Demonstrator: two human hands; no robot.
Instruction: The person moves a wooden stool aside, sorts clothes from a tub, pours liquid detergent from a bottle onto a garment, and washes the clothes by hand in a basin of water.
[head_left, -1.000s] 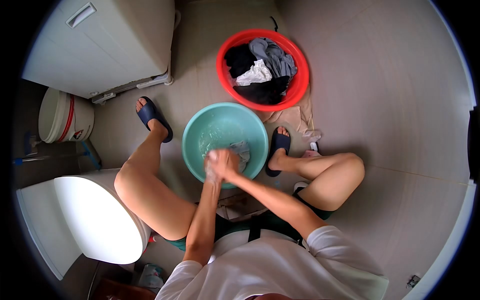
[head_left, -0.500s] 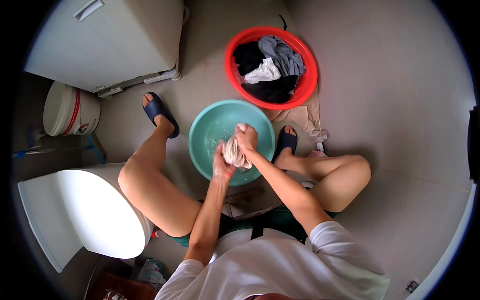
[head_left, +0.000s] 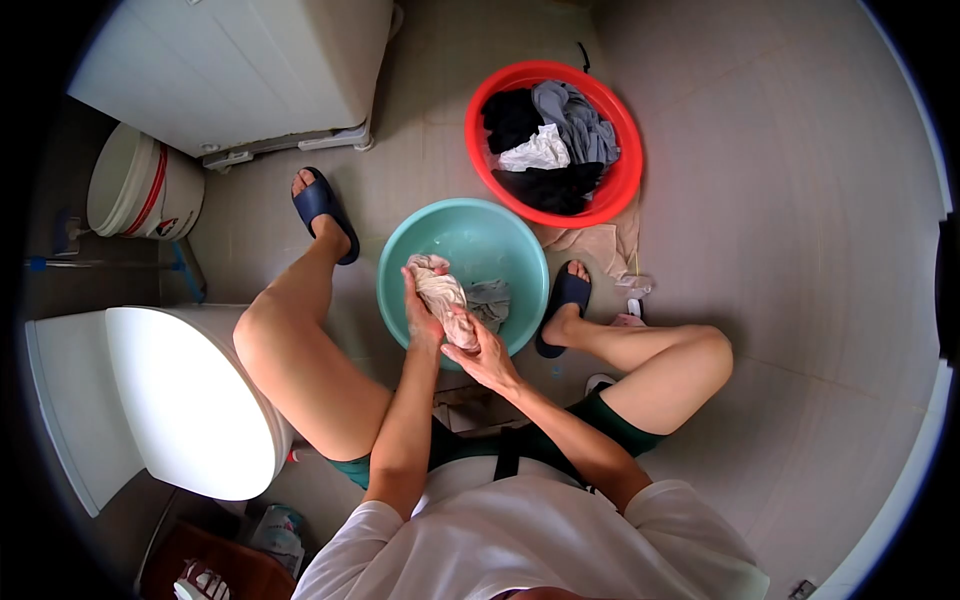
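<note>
A wet, pale pinkish cloth (head_left: pixel 440 292) is bunched lengthwise between my hands over the teal basin (head_left: pixel 395 240). My left hand (head_left: pixel 422 318) cups its left side, fingers curled along it. Around the lower right end, my right hand (head_left: pixel 484 358) holds the cloth with the thumb towards my left hand. Inside the basin, to the right of the bundle, lies a grey cloth (head_left: pixel 490 300), partly hidden behind it.
A red tub (head_left: pixel 630 130) of black, grey and white clothes stands beyond the basin, with beige fabric (head_left: pixel 605 240) beneath its edge. To the left are a toilet (head_left: pixel 200 400), a white bucket (head_left: pixel 175 200) and a white appliance (head_left: pixel 230 80). My slippered feet flank the basin.
The cloth has shifted left and now lies stretched lengthwise instead of bunched upright. My right hand has come down from its top to its lower end. The grey cloth shows more.
</note>
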